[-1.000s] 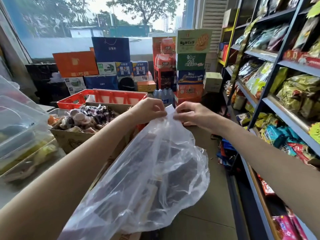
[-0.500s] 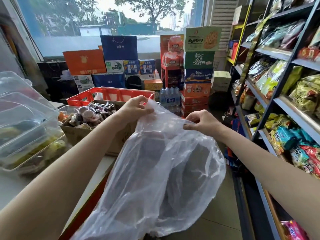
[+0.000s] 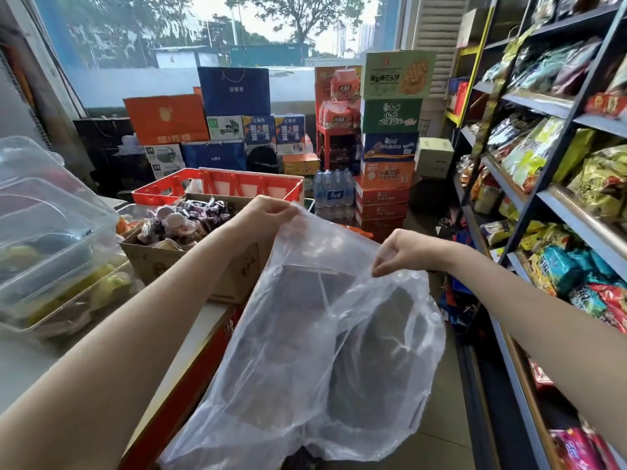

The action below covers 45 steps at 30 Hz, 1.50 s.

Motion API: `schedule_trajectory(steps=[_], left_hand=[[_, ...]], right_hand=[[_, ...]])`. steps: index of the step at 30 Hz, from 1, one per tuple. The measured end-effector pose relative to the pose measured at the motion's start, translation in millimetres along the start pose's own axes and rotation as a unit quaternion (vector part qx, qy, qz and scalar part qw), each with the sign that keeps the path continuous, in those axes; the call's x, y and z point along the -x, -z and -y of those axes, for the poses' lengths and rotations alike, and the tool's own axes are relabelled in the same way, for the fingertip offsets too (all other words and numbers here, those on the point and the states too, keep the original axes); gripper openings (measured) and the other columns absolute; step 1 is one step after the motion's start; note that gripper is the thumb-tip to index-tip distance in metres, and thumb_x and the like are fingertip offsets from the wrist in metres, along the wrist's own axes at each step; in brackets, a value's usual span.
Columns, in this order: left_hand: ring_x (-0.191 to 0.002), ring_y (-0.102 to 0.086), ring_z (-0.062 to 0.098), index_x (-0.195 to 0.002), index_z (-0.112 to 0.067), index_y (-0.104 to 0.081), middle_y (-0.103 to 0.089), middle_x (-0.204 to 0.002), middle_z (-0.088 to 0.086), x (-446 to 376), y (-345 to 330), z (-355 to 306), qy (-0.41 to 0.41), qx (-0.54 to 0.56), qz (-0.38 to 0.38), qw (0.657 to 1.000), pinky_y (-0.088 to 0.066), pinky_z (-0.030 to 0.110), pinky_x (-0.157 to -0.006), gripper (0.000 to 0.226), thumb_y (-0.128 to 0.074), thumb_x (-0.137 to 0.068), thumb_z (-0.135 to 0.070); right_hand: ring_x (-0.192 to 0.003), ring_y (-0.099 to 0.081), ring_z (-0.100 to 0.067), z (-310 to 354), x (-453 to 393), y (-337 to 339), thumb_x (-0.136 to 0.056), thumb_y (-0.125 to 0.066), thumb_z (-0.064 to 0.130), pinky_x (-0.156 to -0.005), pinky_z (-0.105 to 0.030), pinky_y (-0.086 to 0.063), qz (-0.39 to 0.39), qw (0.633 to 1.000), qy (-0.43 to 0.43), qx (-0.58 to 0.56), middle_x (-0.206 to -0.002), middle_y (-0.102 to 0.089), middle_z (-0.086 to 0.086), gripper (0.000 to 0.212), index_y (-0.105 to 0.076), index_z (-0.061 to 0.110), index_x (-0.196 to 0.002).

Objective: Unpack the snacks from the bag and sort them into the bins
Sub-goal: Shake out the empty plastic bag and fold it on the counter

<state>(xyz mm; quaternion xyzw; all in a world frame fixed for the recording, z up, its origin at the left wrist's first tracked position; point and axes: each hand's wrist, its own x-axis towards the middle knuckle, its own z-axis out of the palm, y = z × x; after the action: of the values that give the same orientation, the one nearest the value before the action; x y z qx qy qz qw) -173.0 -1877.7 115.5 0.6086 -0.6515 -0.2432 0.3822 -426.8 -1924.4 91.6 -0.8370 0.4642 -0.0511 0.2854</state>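
Plastic bag (image 3: 315,351) hangs at six o'clock, rim pinched by left hand (image 3: 263,215) and right hand (image 3: 398,252). Thin film could tear or slip, dumping the dark contents beside the cardboard box (image 3: 190,269) at nine o'clock.

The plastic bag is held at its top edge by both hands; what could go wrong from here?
1. The plastic bag hangs off the counter edge, gripped only at its rim by the left hand and right hand; thin film could slip or tear.
2. Dark packets inside might spill onto the floor.
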Motion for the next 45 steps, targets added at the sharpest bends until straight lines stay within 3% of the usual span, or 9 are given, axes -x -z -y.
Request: schedule_trajectory(steps=[5, 12, 17, 20, 25, 30, 34, 40, 45], left_hand=[[-0.089, -0.061, 0.014, -0.125, -0.010, -0.057, -0.064, -0.098, 0.002, -2, 1, 4, -0.035, 0.008, 0.030, 0.999, -0.049, 0.009, -0.070, 0.038, -0.063, -0.087, -0.011], [-0.082, -0.060, 0.013, -0.099, -0.016, -0.070, -0.069, -0.097, 0.004, -20, 6, -10, -0.115, -0.327, 0.052, 0.937, -0.052, 0.036, -0.088, 0.018, -0.070, -0.082, -0.015], [-0.115, -0.055, 0.019, -0.134, -0.028, -0.048, -0.063, -0.121, -0.003, -12, 2, 8, -0.052, -0.461, 0.092, 0.881, -0.030, 0.041, -0.102, 0.047, -0.062, -0.090, -0.020], [-0.129, -0.043, 0.018, -0.145, -0.033, -0.027, -0.053, -0.135, -0.008, -9, -29, 1, -0.048, -0.441, 0.205, 0.873, -0.024, 0.044, -0.105, 0.075, -0.068, -0.083, -0.039], [-0.102, -0.056, 0.021, -0.086, -0.026, -0.063, -0.055, -0.078, -0.008, -9, -47, -2, -0.079, -0.451, 0.187, 0.869, -0.031, 0.032, -0.084, 0.011, -0.071, -0.080, -0.029], [-0.103, -0.057, 0.021, -0.085, -0.026, -0.064, -0.062, -0.093, -0.002, -7, -12, 19, -0.022, -0.535, 0.152, 0.831, -0.032, 0.035, -0.092, 0.010, -0.072, -0.078, -0.022], [-0.090, -0.054, 0.020, -0.081, -0.028, -0.062, -0.058, -0.087, -0.002, 0, -1, 40, 0.029, -0.504, 0.173, 0.846, -0.038, 0.033, -0.084, 0.013, -0.074, -0.075, -0.025], [-0.119, -0.050, 0.027, -0.135, -0.022, -0.043, -0.056, -0.128, 0.007, 4, -33, 37, 0.027, -0.409, 0.194, 0.891, -0.041, 0.039, -0.098, 0.068, -0.074, -0.077, -0.039], [-0.100, -0.061, 0.028, -0.083, -0.026, -0.064, -0.068, -0.100, 0.007, 5, -36, 46, 0.026, -0.373, 0.090, 0.923, -0.042, 0.030, -0.078, 0.010, -0.065, -0.084, -0.036]], right_hand=[[-0.079, -0.060, -0.007, 3, -6, -3, -0.078, -0.076, 0.021, -0.067, -0.016, -0.045, -0.114, 0.993, 0.003, -0.011, -0.080, -0.064, 0.007, 0.007, -0.070, 0.018, -0.075], [-0.093, -0.061, -0.011, -13, -8, -17, -0.077, -0.074, 0.021, -0.093, -0.035, -0.047, -0.030, 0.994, -0.049, 0.091, -0.081, -0.066, 0.017, 0.017, -0.069, 0.036, -0.071], [-0.085, -0.058, -0.010, -10, -1, -11, -0.083, -0.070, 0.022, -0.050, -0.002, -0.032, -0.105, 0.986, -0.010, 0.130, -0.074, -0.057, 0.013, 0.011, -0.073, 0.017, -0.093], [-0.078, -0.050, -0.003, 9, 1, -13, -0.082, -0.071, 0.024, -0.056, 0.001, -0.035, -0.119, 0.990, 0.064, 0.050, -0.073, -0.054, 0.016, 0.017, -0.073, 0.013, -0.095], [-0.093, -0.053, -0.012, 10, 6, -14, -0.081, -0.072, 0.028, -0.074, -0.020, -0.039, 0.013, 0.985, 0.028, 0.172, -0.094, -0.059, 0.006, 0.023, -0.070, 0.017, -0.101], [-0.111, -0.054, -0.021, -46, 17, -2, -0.086, -0.058, 0.012, -0.098, -0.043, -0.029, -0.009, 0.926, -0.149, 0.346, -0.095, -0.065, 0.004, 0.016, -0.070, 0.022, -0.087], [-0.101, -0.054, -0.021, -47, 15, 3, -0.084, -0.061, 0.015, -0.090, -0.037, -0.036, -0.124, 0.960, -0.062, 0.242, -0.087, -0.065, 0.007, 0.021, -0.060, 0.031, -0.072], [-0.079, -0.057, -0.011, 15, 3, 4, -0.083, -0.065, 0.002, -0.065, -0.002, -0.042, -0.182, 0.976, 0.117, -0.017, -0.082, -0.061, 0.002, 0.013, -0.061, 0.013, -0.087], [-0.123, -0.038, -0.026, 23, 5, 29, -0.082, -0.069, 0.032, -0.105, -0.044, -0.027, -0.293, 0.942, 0.033, 0.161, -0.124, -0.049, -0.006, 0.038, -0.059, 0.018, -0.115]])
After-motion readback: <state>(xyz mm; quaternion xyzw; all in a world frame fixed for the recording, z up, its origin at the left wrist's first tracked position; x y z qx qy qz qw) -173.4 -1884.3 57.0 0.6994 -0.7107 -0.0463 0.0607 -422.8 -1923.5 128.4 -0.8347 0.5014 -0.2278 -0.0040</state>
